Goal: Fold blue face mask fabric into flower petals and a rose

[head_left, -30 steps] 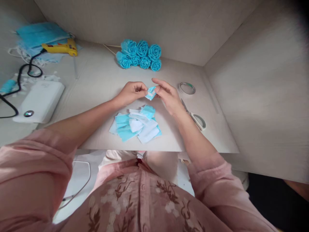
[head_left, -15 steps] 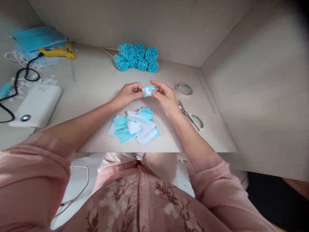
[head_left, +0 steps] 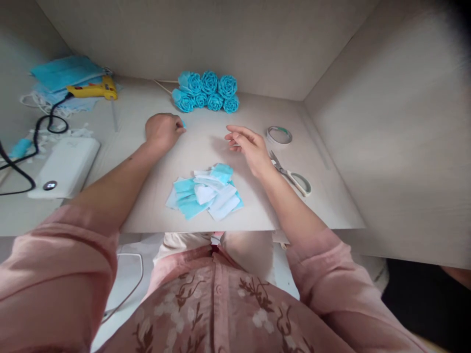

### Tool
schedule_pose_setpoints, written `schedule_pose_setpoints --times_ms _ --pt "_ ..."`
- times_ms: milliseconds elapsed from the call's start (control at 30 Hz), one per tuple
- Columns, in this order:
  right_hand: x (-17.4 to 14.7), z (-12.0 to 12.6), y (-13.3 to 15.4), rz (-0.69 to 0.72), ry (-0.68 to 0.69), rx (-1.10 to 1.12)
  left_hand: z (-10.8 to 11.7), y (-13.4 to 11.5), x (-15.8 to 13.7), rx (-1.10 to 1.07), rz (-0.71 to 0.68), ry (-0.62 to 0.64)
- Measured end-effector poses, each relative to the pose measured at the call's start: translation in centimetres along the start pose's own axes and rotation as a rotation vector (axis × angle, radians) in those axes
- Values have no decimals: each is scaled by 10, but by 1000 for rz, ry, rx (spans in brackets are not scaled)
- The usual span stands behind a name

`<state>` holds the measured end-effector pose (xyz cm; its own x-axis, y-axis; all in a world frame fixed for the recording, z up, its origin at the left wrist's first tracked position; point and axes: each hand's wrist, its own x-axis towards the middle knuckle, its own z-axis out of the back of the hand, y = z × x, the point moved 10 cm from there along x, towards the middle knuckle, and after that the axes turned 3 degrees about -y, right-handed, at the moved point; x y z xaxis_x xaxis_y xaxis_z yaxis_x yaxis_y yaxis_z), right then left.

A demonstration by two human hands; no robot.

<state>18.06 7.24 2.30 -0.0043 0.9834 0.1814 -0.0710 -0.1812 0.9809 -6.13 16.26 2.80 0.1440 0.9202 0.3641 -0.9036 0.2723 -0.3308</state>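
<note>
Wearer: pink shirt with brown and white embroidery; both sleeves end near the elbow, ahead of the bench's near edge.
Bench: pale, wood-grained top.
Cut pieces: loose pile of light blue and white fabric, overlapping, just in from the middle of the near edge, between the forearms.
Scissors: pair with pale handles, lying beside the right forearm; handles toward the near right corner, blades toward the far edge.
White box: power bank with a lit round display, lying toward the near left corner.
Right hand: raised over mid-bench, beyond the pile; fingers loosely curled and apart, released; cannot tell whether anything tiny sits between them.
Tape: roll lying flat, just right of the right hand, toward the right edge.
Left hand: back of hand upward, left of mid-bench; fingers curled in, pinching the small blue piece.
Small blue piece: mostly hidden at the left fingertips, only a sliver visible.
Scraps: white snippets scattered near the left edge, behind the power bank.
Flowers: seven blue rosettes in two rows along the far edge; thin sticks extend leftward.
Glue gun: yellow, black-corded, far left corner.
Masks: blue stack with white loops, behind and under the gun.
</note>
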Motion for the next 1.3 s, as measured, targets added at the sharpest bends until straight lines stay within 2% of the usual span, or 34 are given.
schedule_pose_setpoints --times_ms 67,167,267,467,567,700,767,833,933,1000,1067,1167,1233,1300 --pt "0 1 1 1 -4 6 -4 2 0 -35 33 19" --pt "0 2 2 3 -10 -5 1 3 1 -81 46 -44" --pt "-1 2 2 3 -5 -20 3 3 1 -70 11 -80" --pt "-4 -8 1 -10 83 -78 -8 -13 -4 -96 -105 -12" --pt "-5 -16 3 36 179 -213 -4 -28 -7 -150 -186 -47" --pt "-8 -22 8 121 298 -553 8 -44 -13 -291 -227 -88" --pt "-11 -23 8 145 333 -724 8 -58 -20 -399 -265 -46" --pt "-13 -25 8 155 383 -800 2 -76 -30 -492 -323 55" --pt "-19 -33 1 107 518 -705 -12 -102 -49 -673 -385 257" --pt "-22 -38 -3 53 584 -559 -20 -112 -59 -849 -349 379" --pt "-19 -37 -1 15 542 -387 -24 -116 -64 -1009 -275 448" --pt "-7 -22 7 9 321 -165 -25 -114 -64 -1123 -167 470" --pt "-2 -11 9 2 197 -80 -28 -113 -63 -1177 -112 512" --pt "1 -5 7 -9 127 -47 -34 -115 -64 -1240 -80 574"
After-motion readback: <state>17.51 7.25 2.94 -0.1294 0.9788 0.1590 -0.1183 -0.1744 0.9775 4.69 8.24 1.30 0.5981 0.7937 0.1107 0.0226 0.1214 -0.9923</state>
